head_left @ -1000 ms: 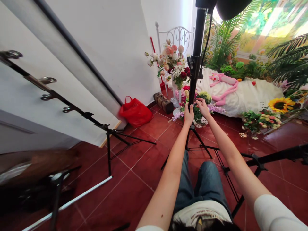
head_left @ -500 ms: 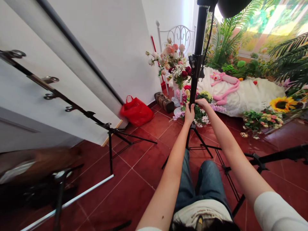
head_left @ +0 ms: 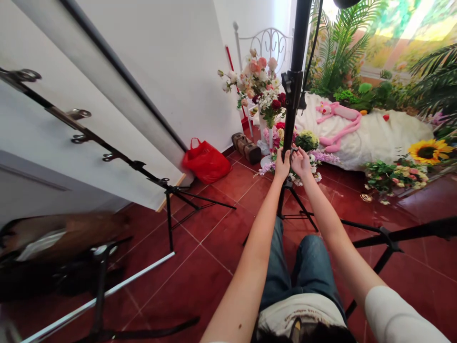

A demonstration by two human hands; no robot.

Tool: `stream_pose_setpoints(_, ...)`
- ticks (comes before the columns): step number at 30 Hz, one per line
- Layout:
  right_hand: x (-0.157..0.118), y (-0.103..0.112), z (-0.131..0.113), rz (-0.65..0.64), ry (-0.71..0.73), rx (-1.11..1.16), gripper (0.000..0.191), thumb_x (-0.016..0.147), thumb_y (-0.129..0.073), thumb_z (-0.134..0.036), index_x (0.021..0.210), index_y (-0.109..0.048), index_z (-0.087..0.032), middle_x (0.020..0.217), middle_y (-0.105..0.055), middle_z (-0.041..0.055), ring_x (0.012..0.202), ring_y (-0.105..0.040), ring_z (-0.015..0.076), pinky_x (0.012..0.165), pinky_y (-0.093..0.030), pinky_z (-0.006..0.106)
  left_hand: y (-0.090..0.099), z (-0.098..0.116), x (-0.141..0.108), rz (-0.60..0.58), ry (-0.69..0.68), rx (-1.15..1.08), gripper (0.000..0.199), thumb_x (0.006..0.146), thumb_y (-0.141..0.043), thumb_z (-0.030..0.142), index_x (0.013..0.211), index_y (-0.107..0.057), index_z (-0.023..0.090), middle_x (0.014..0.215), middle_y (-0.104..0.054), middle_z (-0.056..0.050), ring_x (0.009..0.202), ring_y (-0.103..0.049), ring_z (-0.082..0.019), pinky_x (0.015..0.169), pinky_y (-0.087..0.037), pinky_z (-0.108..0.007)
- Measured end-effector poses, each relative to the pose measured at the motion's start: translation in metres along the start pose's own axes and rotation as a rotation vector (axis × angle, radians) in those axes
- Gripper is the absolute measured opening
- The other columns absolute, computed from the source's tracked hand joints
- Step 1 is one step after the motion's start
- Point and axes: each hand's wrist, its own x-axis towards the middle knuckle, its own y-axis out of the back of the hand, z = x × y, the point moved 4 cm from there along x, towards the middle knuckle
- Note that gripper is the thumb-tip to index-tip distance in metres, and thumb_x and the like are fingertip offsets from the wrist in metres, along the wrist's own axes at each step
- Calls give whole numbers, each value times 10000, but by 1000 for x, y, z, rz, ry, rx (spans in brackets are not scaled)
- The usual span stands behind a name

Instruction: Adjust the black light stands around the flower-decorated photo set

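Observation:
A black light stand (head_left: 292, 105) rises in front of me, its pole upright and its legs spread on the floor. My left hand (head_left: 282, 165) is wrapped round the lower part of the pole. Just right of the pole, my right hand (head_left: 301, 162) has its fingertips pinched at a small dark knob (head_left: 294, 149) on the stand's collar. A thin black cable (head_left: 312, 47) hangs beside the upper pole. Behind my hands are bunches of artificial flowers (head_left: 306, 140).
A second black stand (head_left: 171, 214) with clamps along a bar is at left, near a red bag (head_left: 207, 161). Black stand legs (head_left: 391, 239) cross the floor at right. A white tube (head_left: 107, 293) lies lower left. A pink plush toy (head_left: 342, 114) rests on white cloth.
My right hand has turned, its palm side now showing, with its fingers at the collar. My left hand stays on the pole. The view has shifted slightly.

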Motion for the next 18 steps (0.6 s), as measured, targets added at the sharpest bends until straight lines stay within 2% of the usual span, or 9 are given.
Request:
stream_pose_setpoints(4, 0, 5, 8, -50, 43, 24, 116, 888, -616, -318, 968, -660, -246, 893, -752, -29, 990, -700, 107, 946, -548, 240, 0, 1, 0, -6, -6, -7, 512, 921, -438, 668, 1129, -548, 213, 1142, -672, -103, 1086, -648, -191, 1010, -504, -348)
stream_pose_setpoints(8, 11, 7, 17, -28, 21, -49, 216, 847, -681, -443, 873, -624, -236, 837, -717, -24, 880, -691, 123, 872, -576, 270, -1, 0, 0, 7, -9, -18, 519, 918, -434, 672, 1127, -556, 212, 1144, -680, -103, 1088, -654, -193, 1028, -505, -360)
stream_pose_setpoints(10, 18, 7, 16, 53, 55, -122, 282, 816, -707, -486, 788, -580, -236, 722, -652, -43, 738, -650, 111, 774, -577, 249, -1, -2, 1, 14, -4, -9, 512, 916, -448, 667, 1130, -562, 216, 1126, -686, -99, 1079, -655, -194, 1026, -507, -366)
stream_pose_setpoints(13, 23, 6, 4, 220, 151, -258, 384, 761, -756, -490, 673, -472, -248, 574, -492, -89, 540, -495, 93, 590, -522, 224, 0, -4, 1, 24, 0, 10, 507, 916, -464, 659, 1139, -568, 215, 1125, -685, -99, 1086, -648, -199, 1028, -503, -367)
stream_pose_setpoints(15, 24, 3, -6, 323, 204, -362, 447, 710, -807, -440, 624, -412, -249, 536, -416, -105, 497, -404, 83, 524, -468, 222, 0, -4, 1, 31, 3, 15, 514, 919, -459, 657, 1145, -568, 208, 1133, -680, -101, 1097, -642, -200, 1033, -495, -358)
stream_pose_setpoints(18, 21, -5, -19, 423, 234, -522, 494, 642, -865, -328, 574, -386, -231, 523, -396, -106, 510, -377, 65, 526, -436, 216, -1, -2, 0, 26, 18, 25, 511, 932, -440, 648, 1159, -563, 207, 1143, -675, -95, 1112, -634, -192, 1044, -477, -336)
